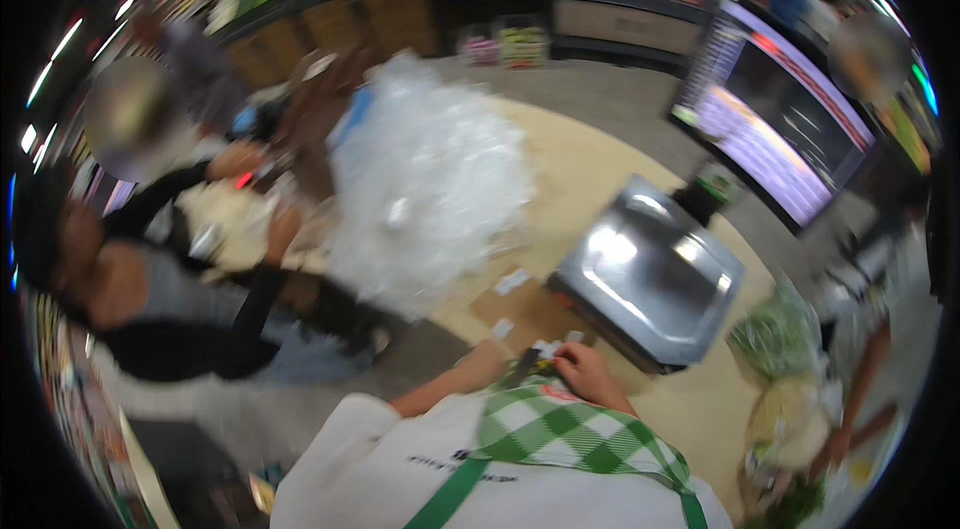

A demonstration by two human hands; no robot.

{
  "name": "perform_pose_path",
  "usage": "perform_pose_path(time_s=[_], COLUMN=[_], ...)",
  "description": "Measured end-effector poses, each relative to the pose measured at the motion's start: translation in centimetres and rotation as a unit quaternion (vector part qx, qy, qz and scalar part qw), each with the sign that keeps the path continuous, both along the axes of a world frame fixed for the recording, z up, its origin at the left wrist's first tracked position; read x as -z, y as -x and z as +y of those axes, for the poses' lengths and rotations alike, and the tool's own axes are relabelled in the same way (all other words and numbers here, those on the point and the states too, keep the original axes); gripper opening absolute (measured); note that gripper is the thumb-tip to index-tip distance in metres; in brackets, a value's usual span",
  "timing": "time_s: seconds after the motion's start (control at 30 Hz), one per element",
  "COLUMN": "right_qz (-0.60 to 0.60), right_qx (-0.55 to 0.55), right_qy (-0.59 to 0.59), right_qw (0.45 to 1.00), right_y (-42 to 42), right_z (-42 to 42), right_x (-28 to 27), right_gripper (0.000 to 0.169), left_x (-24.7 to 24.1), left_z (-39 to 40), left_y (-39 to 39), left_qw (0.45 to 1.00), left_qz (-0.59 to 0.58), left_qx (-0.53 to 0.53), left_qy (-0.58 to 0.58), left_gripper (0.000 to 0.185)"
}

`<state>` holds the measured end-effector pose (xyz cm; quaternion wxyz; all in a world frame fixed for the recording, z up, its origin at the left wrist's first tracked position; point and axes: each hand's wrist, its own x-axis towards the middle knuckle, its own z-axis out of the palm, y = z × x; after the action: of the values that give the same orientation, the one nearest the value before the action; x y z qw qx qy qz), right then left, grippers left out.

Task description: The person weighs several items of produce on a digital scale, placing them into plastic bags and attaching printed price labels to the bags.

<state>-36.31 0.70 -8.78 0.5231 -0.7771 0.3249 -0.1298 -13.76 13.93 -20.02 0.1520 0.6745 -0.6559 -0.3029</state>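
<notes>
At the front edge of the table, close against a green-and-white checked apron (pixel 577 428), both my hands are held in front of me. My left hand (pixel 484 365) is blurred and its fingers are partly hidden, beside a narrow dark object (pixel 523 365) that I cannot identify. The fingers of my right hand (pixel 586 370) are bent next to small white labels or paper scraps (pixel 547 347); whether they grip one is unclear. Just beyond lies a brown cardboard sheet (pixel 521 311) with white stickers. A weighing scale with a shiny metal pan (pixel 649 270) stands to the right.
A heap of clear plastic bags (pixel 435 184) covers the table's (pixel 577 146) left part. Bagged greens (pixel 780 334) lie at right, near another person's hand (pixel 832 450). A person in dark sleeves (pixel 187 349) handles things at left. A tilted display screen (pixel 780 116) stands behind the scale.
</notes>
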Motion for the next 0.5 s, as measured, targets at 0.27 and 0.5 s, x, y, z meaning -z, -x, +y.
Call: perform_pose_path(time_s=[0.27, 0.5], right_qz=[0.015, 0.001], right_qx=[-0.035, 0.003], right_qy=[0.013, 0.009], right_qw=[0.999, 1.000], right_y=[-0.5, 0.9], right_z=[-0.6, -0.6], right_x=[-0.9, 0.2], right_gripper=[0.023, 0.022], left_x=[5.7, 1.5], left_z=[0.3, -1.8], left_y=[-2.4, -2.0], left_qw=[0.998, 0.993], left_qz=[0.066, 0.088], left_qx=[-0.007, -0.007], left_qy=[-0.007, -0.083], left_gripper=[0.017, 0.018])
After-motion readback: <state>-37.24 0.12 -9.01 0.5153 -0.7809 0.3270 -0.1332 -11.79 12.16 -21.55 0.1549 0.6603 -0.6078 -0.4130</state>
